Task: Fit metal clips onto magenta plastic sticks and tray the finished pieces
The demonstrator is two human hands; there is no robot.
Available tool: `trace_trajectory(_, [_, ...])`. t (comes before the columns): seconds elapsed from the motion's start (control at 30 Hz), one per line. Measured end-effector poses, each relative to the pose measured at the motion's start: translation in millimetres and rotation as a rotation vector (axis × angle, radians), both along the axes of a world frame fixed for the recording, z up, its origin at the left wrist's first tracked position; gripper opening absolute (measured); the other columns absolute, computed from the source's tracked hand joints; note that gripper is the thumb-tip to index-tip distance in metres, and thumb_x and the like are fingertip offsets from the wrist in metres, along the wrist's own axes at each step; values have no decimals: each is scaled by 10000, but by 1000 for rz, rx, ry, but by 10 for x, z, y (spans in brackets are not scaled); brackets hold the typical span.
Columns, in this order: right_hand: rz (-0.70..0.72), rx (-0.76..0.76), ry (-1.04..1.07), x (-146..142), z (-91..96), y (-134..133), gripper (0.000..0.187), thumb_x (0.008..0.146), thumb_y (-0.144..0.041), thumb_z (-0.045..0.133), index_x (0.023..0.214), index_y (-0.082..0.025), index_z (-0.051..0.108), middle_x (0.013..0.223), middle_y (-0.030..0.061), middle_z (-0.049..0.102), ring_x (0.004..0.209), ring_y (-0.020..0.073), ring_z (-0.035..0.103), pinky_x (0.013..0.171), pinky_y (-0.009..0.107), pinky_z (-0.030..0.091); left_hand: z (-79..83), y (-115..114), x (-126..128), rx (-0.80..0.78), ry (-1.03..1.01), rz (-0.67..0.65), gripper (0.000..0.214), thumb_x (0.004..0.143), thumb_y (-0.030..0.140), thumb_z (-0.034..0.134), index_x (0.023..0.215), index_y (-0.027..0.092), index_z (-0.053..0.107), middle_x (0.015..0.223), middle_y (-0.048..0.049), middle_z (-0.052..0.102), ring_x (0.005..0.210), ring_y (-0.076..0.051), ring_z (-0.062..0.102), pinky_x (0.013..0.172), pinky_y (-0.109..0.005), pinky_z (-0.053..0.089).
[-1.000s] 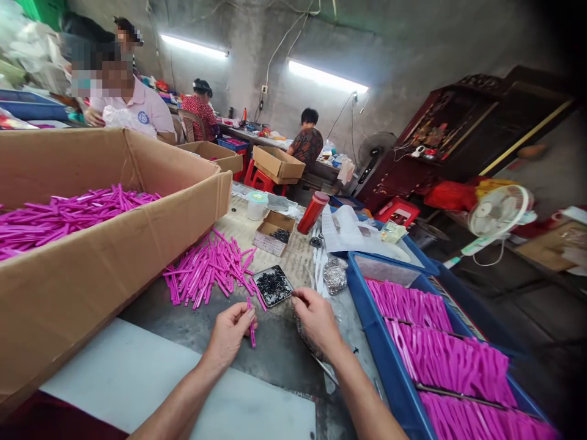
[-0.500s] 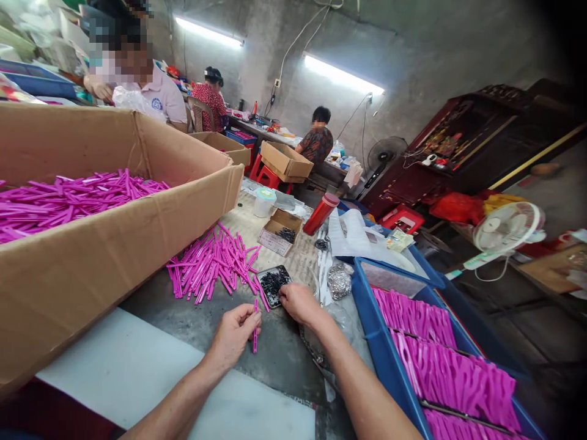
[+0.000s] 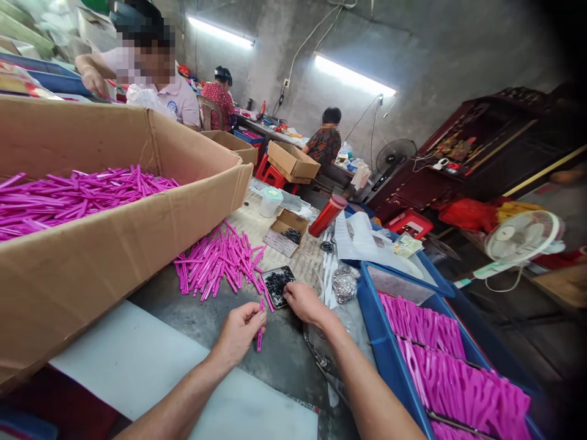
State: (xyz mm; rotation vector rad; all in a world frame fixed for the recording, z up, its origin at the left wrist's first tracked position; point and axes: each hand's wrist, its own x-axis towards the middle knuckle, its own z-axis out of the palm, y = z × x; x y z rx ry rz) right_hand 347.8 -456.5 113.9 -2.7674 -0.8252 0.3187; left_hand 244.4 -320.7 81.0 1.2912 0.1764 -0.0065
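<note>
My left hand [image 3: 236, 335] pinches a slim magenta plastic strip [image 3: 260, 339] between thumb and fingers, holding it roughly upright above the dark tabletop. To its right, my right hand [image 3: 303, 302] reaches to the edge of a small tray [image 3: 277, 307] of tiny black parts [image 3: 276, 285]. Its fingertips are pressed together over the parts; whatever lies between them is too small to make out. Just beyond my left hand spreads a loose pile of magenta strips [image 3: 220, 260], with a few touching the tray's left side.
A large cardboard box [image 3: 197, 211] of magenta strips stands at left. At right, a blue crate [image 3: 373, 330] holds rows of strips. Behind the tray are a small carton [image 3: 280, 242], a red cylinder [image 3: 327, 216] and a lidded tub [image 3: 270, 203]. Several co-workers sit farther back.
The whole view has shifted slightly, so things appear farther right. Both hands keep nearly the same pose at the strip and tray. The co-worker at upper left has moved an arm and head.
</note>
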Motion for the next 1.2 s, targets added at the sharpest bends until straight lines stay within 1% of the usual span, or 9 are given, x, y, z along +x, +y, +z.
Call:
trace_trajectory(0.13, [-36,184,77,-26,64,-48,140,719,-164,395,649,-158,517,630,13,526,624,136,464,564,219,310,7,-3,0,-30,5,-11,217,660,331,537,593,131,486,522,43,448,470,-78,468,455,-179,375])
trace_trajectory(0.3, [-83,411,206,-118,94,-53,170,736,-259,346,622,-167,432,540,-36,394,513,100,372,486,198,295,17,-2,-1,-49,30,-33,240,665,370,524,653,131,499,496,39,472,431,-86,478,419,-183,369])
trace_trajectory(0.47, [-229,822,586,-309,68,19,184,658,-324,464,573,-166,427,465,-69,321,422,70,233,411,205,165,-6,10,3,41,-20,15,237,704,365,497,710,130,531,435,67,407,363,-59,359,350,-157,261])
trace_trajectory(0.53, [-258,894,678,-388,53,57,174,637,-311,492,565,-165,431,451,-73,326,415,65,222,410,209,145,-22,12,5,64,-103,42,205,707,325,512,740,128,558,481,60,422,414,-61,367,396,-158,289])
trace_trajectory(0.63, [-270,923,729,-470,32,105,158,622,-288,505,558,-164,433,448,-74,338,415,62,229,413,211,145,-38,13,6,94,-191,34,173,703,273,527,754,118,583,613,13,515,551,-92,443,520,-182,354])
trace_trajectory(0.7, [-273,905,727,-499,18,127,154,618,-280,505,550,-164,430,446,-77,331,415,61,223,413,212,142,-45,13,8,113,-200,17,170,704,267,524,731,111,584,647,-6,533,599,-113,459,562,-196,364])
trace_trajectory(0.9, [-266,875,733,-559,-17,148,150,618,-257,483,527,-169,404,450,-79,298,427,62,198,413,214,131,-40,15,6,197,-167,24,168,675,273,539,612,119,560,551,22,468,544,-104,412,515,-190,333])
trace_trajectory(1.07, [-286,877,742,-620,-15,147,154,626,-274,484,549,-172,400,456,-79,291,430,65,192,411,214,130,25,8,-12,87,-74,11,192,629,275,553,517,134,484,443,63,356,427,-65,318,411,-172,261])
trace_trajectory(1.2, [-273,908,648,-662,1,145,166,658,-299,475,578,-169,411,491,-68,309,456,74,223,424,210,172,63,5,-15,-64,46,-17,226,631,315,546,540,155,415,397,95,281,343,-35,210,334,-156,147])
